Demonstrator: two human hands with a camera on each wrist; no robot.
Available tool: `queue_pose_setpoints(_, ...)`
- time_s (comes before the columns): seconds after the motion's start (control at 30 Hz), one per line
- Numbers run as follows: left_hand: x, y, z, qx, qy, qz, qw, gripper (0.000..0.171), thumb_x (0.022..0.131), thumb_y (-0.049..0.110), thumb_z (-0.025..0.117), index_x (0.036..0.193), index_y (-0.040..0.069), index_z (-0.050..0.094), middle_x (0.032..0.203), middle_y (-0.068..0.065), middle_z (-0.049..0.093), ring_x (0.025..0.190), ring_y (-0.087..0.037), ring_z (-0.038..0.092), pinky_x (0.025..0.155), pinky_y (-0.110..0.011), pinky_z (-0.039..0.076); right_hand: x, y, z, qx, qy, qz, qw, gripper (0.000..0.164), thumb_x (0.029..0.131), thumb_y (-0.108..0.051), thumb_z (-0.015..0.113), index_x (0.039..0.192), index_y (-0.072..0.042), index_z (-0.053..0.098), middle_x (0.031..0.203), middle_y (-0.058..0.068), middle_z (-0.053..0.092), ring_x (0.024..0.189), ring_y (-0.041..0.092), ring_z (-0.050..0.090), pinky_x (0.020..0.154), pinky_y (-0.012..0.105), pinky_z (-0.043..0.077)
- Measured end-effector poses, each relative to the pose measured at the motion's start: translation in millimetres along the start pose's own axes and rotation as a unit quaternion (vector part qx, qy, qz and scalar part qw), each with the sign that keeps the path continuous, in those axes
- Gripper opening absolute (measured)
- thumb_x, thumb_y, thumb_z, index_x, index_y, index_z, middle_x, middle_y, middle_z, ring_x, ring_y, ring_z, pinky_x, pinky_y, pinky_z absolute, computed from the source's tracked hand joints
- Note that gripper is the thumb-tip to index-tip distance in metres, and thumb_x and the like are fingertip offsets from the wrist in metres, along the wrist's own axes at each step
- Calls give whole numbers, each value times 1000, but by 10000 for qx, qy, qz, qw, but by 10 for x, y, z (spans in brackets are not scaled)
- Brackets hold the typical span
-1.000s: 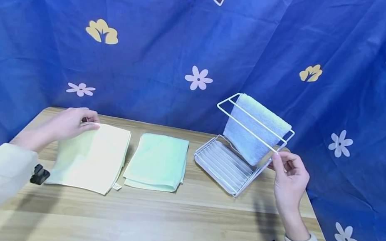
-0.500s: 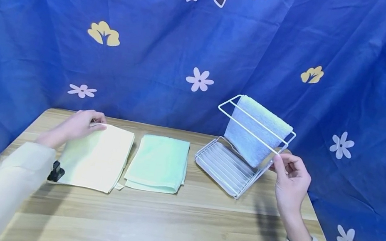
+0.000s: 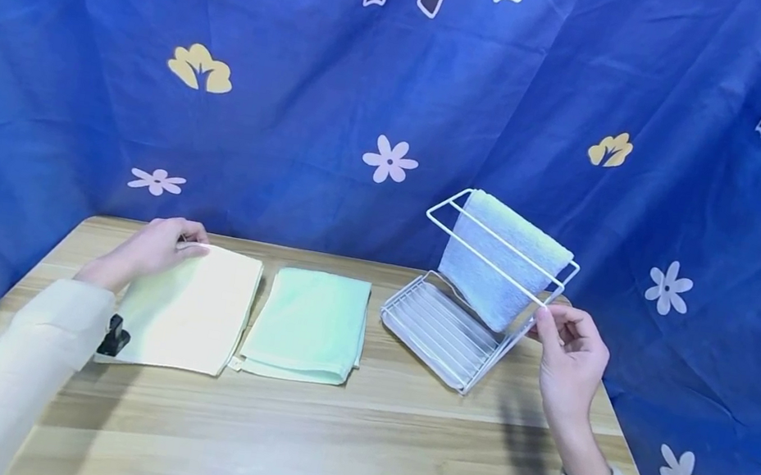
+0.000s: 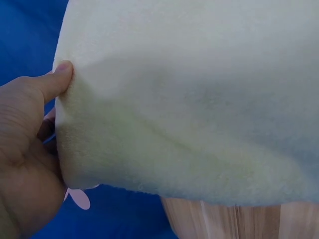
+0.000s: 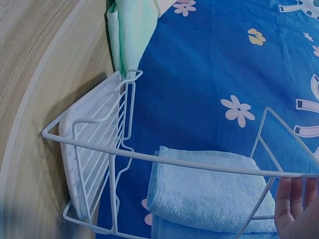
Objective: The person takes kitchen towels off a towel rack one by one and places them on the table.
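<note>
My left hand [image 3: 157,250] pinches a pale yellow towel [image 3: 196,316] at its far left edge. In the left wrist view the thumb lies over the front of this towel [image 4: 189,114], with the other fingers partly hidden behind it. Close to its right on the table is a folded mint-green towel [image 3: 308,326]. With thumb and fingers, my right hand [image 3: 572,359] holds the upright side of a white wire rack [image 3: 441,326]. A folded light-blue towel [image 3: 507,262] hangs over one of the rack's upper bars. The right wrist view shows my fingers [image 5: 296,201] at the frame.
A wooden table [image 3: 287,447] carries everything, its bare front part stretching before the towels. Behind it and along both sides hangs a blue curtain [image 3: 278,130] with printed flowers and animal legs. A white tray [image 5: 75,164] sits in the rack's base.
My left hand has moved a little to the right, and the yellow towel's near edge now lies closer to the green towel. My right hand keeps its hold on the rack.
</note>
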State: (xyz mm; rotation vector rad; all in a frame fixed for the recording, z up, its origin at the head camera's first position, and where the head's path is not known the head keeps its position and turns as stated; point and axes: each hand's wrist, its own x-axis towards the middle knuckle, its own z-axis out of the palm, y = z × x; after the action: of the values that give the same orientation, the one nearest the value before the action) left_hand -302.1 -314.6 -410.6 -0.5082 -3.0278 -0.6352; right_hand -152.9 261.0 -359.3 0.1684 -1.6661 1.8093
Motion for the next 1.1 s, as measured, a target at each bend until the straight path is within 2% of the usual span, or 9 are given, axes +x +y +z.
queue_pose_setpoints(0.23, -15, -105, 32, -51, -71, -75, 9999, 16, 105, 23, 67, 102, 9, 74, 103, -15, 74, 90, -27, 60, 77, -37, 45, -10, 5, 2, 28, -28, -10, 10000, 6, 98, 5, 67, 100, 1, 71, 84, 1, 72, 72, 8, 71, 72, 22, 63)
queue_pose_setpoints(0.47, -20, -154, 66, 31, -113, -206, 9997, 13, 103, 23, 70, 102, 11, 75, 99, -12, 73, 90, -26, 61, 79, -40, 45, -8, -4, 9, 111, -42, -52, 9999, 4, 98, 5, 68, 100, 3, 71, 83, 3, 72, 72, 9, 71, 71, 22, 63)
queue_pose_setpoints(0.63, -33, -136, 78, 75, -53, -168, 9998, 13, 102, 21, 70, 103, 8, 75, 98, -13, 74, 91, -29, 65, 82, -45, 48, -10, -14, 12, 137, -46, -40, 9999, 9, 98, 7, 67, 99, 1, 72, 83, 3, 72, 71, 9, 71, 71, 21, 63)
queue_pose_setpoints(0.9, -19, 51, 20, -194, 162, -5, 9997, 21, 102, 19, 69, 112, 0, 73, 107, -19, 75, 101, -36, 69, 91, -55, 53, -3, -25, 20, 67, -11, -8, 10000, 9, 98, 6, 67, 98, -2, 72, 83, 3, 72, 71, 9, 70, 71, 21, 63)
queue_pose_setpoints(1.0, 14, 194, -16, -251, 225, 169, 9993, 22, 103, 19, 68, 114, 1, 74, 110, -19, 76, 102, -36, 70, 93, -57, 55, -2, -24, 22, 95, -13, -7, 10000, 8, 98, 6, 67, 98, -1, 72, 83, 3, 72, 71, 9, 71, 71, 21, 63)
queue_pose_setpoints(1.1, 55, 401, -51, -309, 369, 349, 9982, 21, 103, 19, 69, 115, 3, 75, 110, -17, 77, 102, -35, 72, 93, -56, 56, -1, -22, 18, 160, -27, -38, 9999, 9, 98, 7, 67, 98, -1, 72, 83, 3, 72, 71, 9, 71, 70, 21, 63)
